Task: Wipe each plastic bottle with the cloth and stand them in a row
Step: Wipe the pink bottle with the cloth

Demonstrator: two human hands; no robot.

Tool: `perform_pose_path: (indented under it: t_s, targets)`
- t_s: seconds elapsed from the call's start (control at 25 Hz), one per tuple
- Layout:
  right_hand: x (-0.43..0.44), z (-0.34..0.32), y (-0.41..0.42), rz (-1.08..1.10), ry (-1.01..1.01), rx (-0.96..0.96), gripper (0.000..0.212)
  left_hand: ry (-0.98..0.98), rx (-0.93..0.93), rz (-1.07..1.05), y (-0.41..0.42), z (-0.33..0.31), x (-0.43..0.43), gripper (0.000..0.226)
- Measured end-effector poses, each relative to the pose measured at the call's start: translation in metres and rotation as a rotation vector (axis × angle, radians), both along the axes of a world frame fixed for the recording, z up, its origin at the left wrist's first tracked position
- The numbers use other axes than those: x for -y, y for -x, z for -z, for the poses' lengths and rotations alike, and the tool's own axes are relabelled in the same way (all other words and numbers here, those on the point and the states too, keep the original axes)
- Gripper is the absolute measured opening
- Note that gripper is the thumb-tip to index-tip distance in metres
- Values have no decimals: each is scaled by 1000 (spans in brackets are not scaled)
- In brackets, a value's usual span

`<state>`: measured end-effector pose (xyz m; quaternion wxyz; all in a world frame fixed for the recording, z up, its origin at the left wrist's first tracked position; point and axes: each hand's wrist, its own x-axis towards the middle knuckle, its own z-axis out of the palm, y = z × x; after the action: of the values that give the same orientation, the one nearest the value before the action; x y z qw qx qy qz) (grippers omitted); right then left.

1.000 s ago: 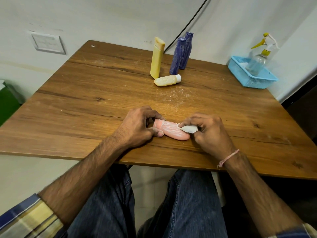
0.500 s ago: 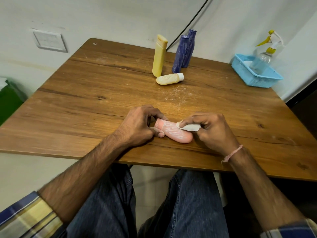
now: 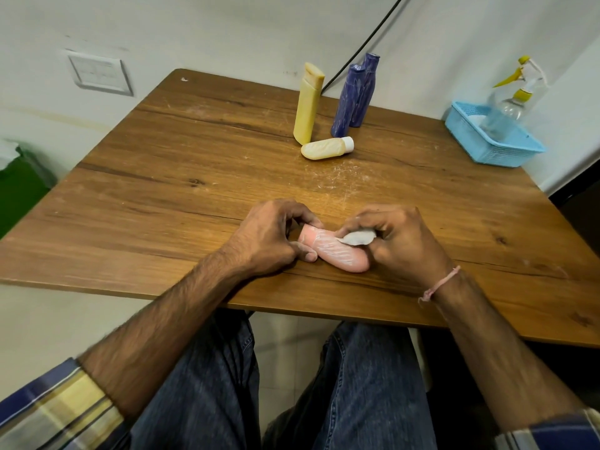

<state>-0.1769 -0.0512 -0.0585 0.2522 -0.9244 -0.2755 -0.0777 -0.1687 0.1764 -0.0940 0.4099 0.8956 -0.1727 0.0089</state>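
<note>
While the pink bottle [image 3: 337,251] lies on its side near the front edge of the wooden surface [image 3: 194,177], both hands are closed on something. The left hand [image 3: 269,238] grips the bottle's left end, fingers curled over the top and thumb tucked against the near side. The right hand [image 3: 402,245] pinches a small wad of white cloth [image 3: 358,238] and presses it onto the upper side of the bottle's body. White streaks mark the pink plastic between the two hands, and the bottle's rounded right end pokes out below the cloth. A thin pink thread [image 3: 438,284] circles the right wrist. Toward the far edge stand three bottles – a tall yellow bottle [image 3: 308,103] and, just to its right, two dark blue bottles [image 3: 347,102] set one behind the other, so close that it is unclear whether they touch. A small cream bottle [image 3: 326,148] with a white cap lies on its side just in front of them, cap pointing right. Pale scuff marks dust the wood between this group and the hands. At the far right corner sits a blue basket [image 3: 487,147] holding a clear spray bottle [image 3: 506,105] with a yellow trigger. A black cable [image 3: 367,43] runs down the wall behind the bottles, and a white switch plate [image 3: 99,72] is fixed to the wall on the left.
</note>
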Motion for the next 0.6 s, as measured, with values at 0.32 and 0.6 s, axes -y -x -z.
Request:
perform_pose_path:
  t_s: [0.32,0.6]
  targets:
    - [-50,-4,-2,16,-71,26,29,126,-51,33,1,0,1,79]
    - [-28,-36,-13,101,224,-222,37,122,-57,31,-2,4,3,88]
